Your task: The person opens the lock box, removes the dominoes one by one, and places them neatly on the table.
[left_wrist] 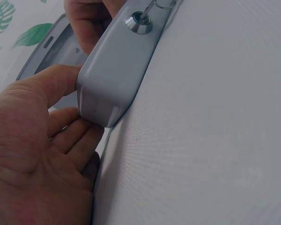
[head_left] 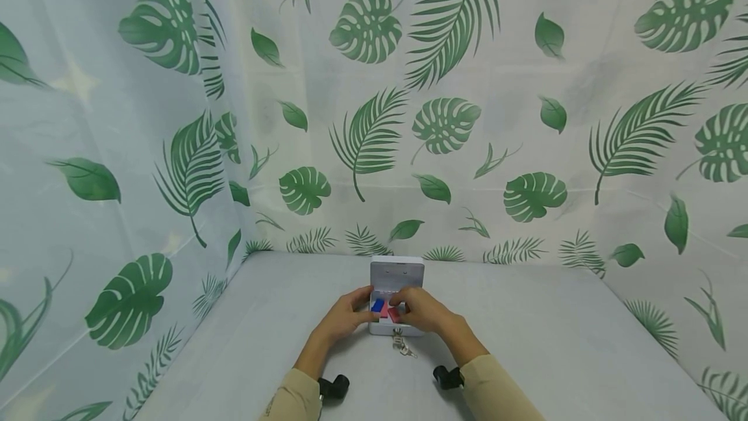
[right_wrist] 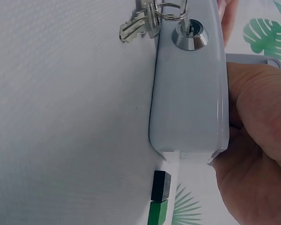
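Note:
A small light-grey cash box stands on the table with its lid raised at the back. Inside lie a blue block and a pink block. My left hand grips the box's left end, thumb on the rim and fingers along the side. Reaching in from the right, my right hand has curled fingers and pinches a tilted red block; its fingertips are partly hidden. From the front lock hangs a ring of keys.
Past the right end of the box, a black block and a green block lie on the white-covered table. Leaf-patterned curtains stand behind and at the sides. A black wrist camera sits below my left wrist.

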`<action>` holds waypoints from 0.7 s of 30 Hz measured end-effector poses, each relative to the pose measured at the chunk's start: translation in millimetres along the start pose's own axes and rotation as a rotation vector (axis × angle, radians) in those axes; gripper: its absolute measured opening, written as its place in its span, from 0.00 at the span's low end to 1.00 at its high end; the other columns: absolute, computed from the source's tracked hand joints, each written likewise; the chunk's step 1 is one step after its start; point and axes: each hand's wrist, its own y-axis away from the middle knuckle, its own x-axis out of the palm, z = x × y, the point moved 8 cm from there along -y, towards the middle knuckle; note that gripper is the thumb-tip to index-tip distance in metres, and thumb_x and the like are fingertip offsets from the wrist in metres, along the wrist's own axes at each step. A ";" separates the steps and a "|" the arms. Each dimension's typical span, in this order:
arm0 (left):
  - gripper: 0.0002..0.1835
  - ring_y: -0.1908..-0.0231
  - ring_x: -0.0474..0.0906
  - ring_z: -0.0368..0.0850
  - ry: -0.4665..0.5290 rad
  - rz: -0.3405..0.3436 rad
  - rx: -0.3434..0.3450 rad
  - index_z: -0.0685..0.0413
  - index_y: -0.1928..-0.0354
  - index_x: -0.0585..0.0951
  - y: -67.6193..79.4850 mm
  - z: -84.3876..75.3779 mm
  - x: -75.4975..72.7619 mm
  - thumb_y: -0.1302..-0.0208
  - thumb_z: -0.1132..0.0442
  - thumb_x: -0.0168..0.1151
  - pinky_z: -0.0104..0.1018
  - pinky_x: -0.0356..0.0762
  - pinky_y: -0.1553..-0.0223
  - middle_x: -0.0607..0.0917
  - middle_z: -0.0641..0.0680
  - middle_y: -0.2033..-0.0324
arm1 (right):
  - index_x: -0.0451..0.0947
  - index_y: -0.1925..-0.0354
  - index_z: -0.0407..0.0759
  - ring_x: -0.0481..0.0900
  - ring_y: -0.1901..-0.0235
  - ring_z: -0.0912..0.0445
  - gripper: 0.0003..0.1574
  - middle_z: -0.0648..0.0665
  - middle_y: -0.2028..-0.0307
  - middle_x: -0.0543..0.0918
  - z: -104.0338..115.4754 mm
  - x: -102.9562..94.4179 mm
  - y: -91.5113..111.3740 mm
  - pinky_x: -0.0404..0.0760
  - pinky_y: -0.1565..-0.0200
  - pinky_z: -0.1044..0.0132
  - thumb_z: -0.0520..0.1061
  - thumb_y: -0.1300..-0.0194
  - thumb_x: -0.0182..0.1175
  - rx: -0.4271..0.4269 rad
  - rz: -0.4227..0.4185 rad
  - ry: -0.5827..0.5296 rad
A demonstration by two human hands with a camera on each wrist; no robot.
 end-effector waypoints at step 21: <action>0.38 0.26 0.68 0.63 -0.001 0.008 0.016 0.59 0.23 0.68 -1.5 2.7 -1.0 0.32 0.60 0.70 0.63 0.61 0.24 0.73 0.61 0.26 | 0.89 0.62 0.46 0.75 0.62 0.55 0.04 0.48 0.62 0.83 3.8 3.9 -4.3 0.78 0.58 0.60 0.37 0.35 0.71 0.002 0.039 0.139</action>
